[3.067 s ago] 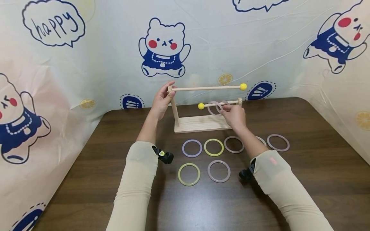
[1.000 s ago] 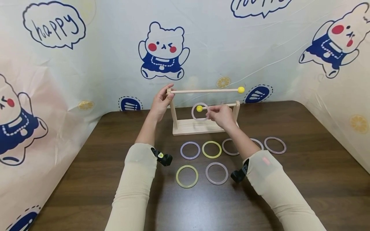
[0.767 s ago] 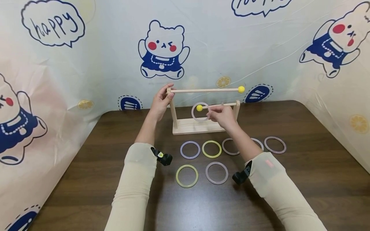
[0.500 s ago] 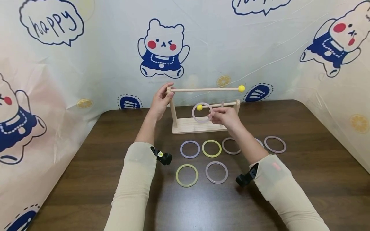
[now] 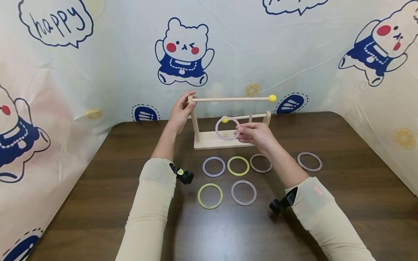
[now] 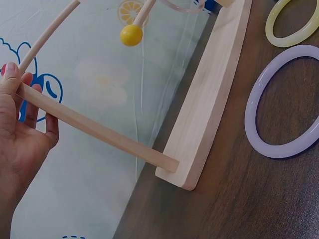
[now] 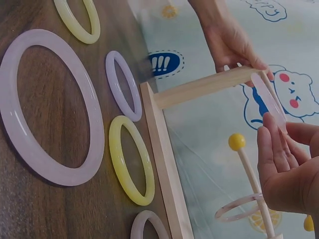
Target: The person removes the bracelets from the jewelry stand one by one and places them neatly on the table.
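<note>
My left hand [image 5: 179, 113] grips the top of the left post of a wooden stand [image 5: 222, 141], thumb in front. Between the thumb and fingers of my right hand [image 5: 259, 135] is a pale pink ring [image 5: 217, 130], held upright near the yellow ball [image 5: 225, 119] of the lower rod. In the right wrist view the held ring [image 7: 269, 99] stands apart from that ball [image 7: 237, 142], off the rod. Another pale ring [image 5: 250, 117] hangs on the lower rod. The upper rod [image 5: 232, 99] bears no ring and ends in a yellow ball [image 5: 272, 98] at its right.
On the brown table [image 5: 114, 203] lie a purple ring [image 5: 213, 176], a yellow ring [image 5: 238, 175], a greyish-pink ring [image 5: 261, 172], a lilac ring [image 5: 309, 170], a second yellow ring [image 5: 210, 208] and a pale lilac ring [image 5: 244, 204]. A printed cloth [image 5: 130, 72] hangs behind.
My right hand has slid the pink ring leftward along the lower rod and off past its ball, then slightly toward me. My left hand keeps its grip. One table ring is now hidden behind my right forearm.
</note>
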A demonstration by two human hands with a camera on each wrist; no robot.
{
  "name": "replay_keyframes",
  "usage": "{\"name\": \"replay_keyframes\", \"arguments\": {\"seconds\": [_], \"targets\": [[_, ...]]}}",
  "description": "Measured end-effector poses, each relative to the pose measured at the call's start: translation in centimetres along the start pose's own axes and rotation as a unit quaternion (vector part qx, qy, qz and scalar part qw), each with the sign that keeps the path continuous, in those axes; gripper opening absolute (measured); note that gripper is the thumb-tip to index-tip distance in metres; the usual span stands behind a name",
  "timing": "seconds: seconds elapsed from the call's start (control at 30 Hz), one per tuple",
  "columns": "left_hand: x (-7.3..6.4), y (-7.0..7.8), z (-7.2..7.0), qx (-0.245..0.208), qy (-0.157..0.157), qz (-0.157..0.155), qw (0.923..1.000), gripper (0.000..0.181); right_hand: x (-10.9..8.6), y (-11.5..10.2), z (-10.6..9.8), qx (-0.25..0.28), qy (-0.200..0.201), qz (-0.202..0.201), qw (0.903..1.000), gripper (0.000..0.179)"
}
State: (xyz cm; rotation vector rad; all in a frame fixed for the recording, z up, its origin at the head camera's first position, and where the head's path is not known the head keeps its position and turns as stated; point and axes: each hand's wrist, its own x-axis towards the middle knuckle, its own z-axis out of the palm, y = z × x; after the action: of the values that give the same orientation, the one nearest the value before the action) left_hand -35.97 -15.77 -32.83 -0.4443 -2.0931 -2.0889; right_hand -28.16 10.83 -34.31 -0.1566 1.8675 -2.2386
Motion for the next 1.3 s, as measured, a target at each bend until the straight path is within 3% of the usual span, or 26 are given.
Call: {"name": "replay_keyframes", "arguments": {"seconds": [0.13,0.33,0.53,0.77,1.3], "targets": [[0.0,0.0,-0.1,-0.002,0.001,0.001,1.0000,0.038,-0.4,-0.1,0.0,0.012,-0.008,0.015,0.9998,0.011],[0.0,0.0,-0.1,-0.002,-0.002,0.000,1.0000,0.039,-1.1,0.0,-0.3,0.042,-0.023,0.038,0.9981,0.021],[0.1,0.0,0.1,0.000,-0.001,0.000,1.0000,0.038,-1.7,0.3,-0.9,0.043,-0.040,0.036,0.9977,0.015],[0.1,0.0,0.0,0.002,0.002,-0.005,1.0000,0.038,-2.5,0.7,-1.4,0.061,-0.062,0.042,0.9953,0.027],[0.1,0.0,0.1,-0.003,0.002,-0.003,1.0000,0.039,-3.9,1.3,-2.4,0.022,-0.098,0.057,0.9934,0.017]]}}
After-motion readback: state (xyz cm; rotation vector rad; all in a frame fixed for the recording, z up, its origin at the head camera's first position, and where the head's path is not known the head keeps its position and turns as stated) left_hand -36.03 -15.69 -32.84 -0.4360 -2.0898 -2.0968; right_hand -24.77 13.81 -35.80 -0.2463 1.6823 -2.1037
